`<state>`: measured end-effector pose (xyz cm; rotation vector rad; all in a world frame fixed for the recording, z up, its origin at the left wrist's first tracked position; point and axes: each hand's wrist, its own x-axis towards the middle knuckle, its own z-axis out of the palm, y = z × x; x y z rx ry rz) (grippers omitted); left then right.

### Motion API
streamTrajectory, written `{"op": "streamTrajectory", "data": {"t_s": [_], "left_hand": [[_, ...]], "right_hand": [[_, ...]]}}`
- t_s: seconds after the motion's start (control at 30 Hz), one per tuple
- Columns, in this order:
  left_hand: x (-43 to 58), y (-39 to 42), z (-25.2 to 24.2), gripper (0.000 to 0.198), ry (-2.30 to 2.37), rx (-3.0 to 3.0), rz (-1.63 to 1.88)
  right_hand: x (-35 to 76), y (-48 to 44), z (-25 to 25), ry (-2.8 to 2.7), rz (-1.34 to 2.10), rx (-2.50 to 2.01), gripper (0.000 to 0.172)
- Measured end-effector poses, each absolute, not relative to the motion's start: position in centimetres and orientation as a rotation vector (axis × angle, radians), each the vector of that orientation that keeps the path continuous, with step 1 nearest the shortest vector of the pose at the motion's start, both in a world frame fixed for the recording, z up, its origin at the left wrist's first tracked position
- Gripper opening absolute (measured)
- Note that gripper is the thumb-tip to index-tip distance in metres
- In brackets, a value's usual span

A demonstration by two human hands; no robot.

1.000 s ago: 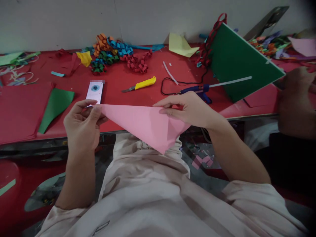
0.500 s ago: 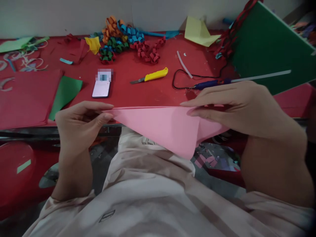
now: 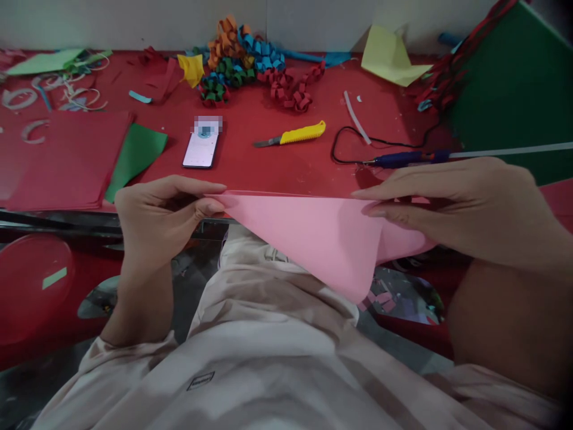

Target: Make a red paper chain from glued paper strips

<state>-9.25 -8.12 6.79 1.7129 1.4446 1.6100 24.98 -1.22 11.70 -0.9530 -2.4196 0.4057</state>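
Note:
A sheet of pink paper (image 3: 308,233), folded over along its upper edge, hangs in front of the table between my hands. My left hand (image 3: 156,218) pinches its pointed left end between thumb and fingers. Toward the right end, my right hand (image 3: 452,209) grips the top edge, thumb on the near side and fingers on the far side. The paper's lower part droops in a rounded flap over my lap. Part of its right end is hidden behind my right hand.
On the red table (image 3: 250,173) lie a phone (image 3: 202,143), a yellow cutter knife (image 3: 302,133) and a blue glue gun (image 3: 403,159) with its cord. Paper chains (image 3: 250,60) sit at the back. Red sheets (image 3: 67,161) lie left; a green board (image 3: 505,95) leans right. A red stool (image 3: 31,292) stands below.
The view has shifted, so the table things appear farther right. Both hands keep their hold on the pink paper, whose shape is nearly the same.

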Motion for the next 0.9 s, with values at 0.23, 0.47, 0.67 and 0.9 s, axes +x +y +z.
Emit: {"op": "streamTrajectory", "data": {"t_s": [0.23,0.47,0.67,0.9], "left_hand": [[-9.3,-7.8,6.9,0.018,1.537,1.671,1.547],[-9.0,-7.6,6.6,0.023,1.561,1.620,1.618],[-8.9,-7.9,6.9,0.025,1.578,1.612,1.623],[-9.5,-8.1,6.9,0.020,1.555,1.647,1.523]], "right_hand": [[25.0,-1.1,11.4,-2.385,0.471,-1.028,0.022],[24.9,-0.8,10.5,-2.361,0.523,-0.940,0.018],[24.9,-0.8,10.2,-2.352,0.560,-0.968,0.018],[25.1,-0.8,10.0,-2.336,0.574,-1.031,0.018]]}}
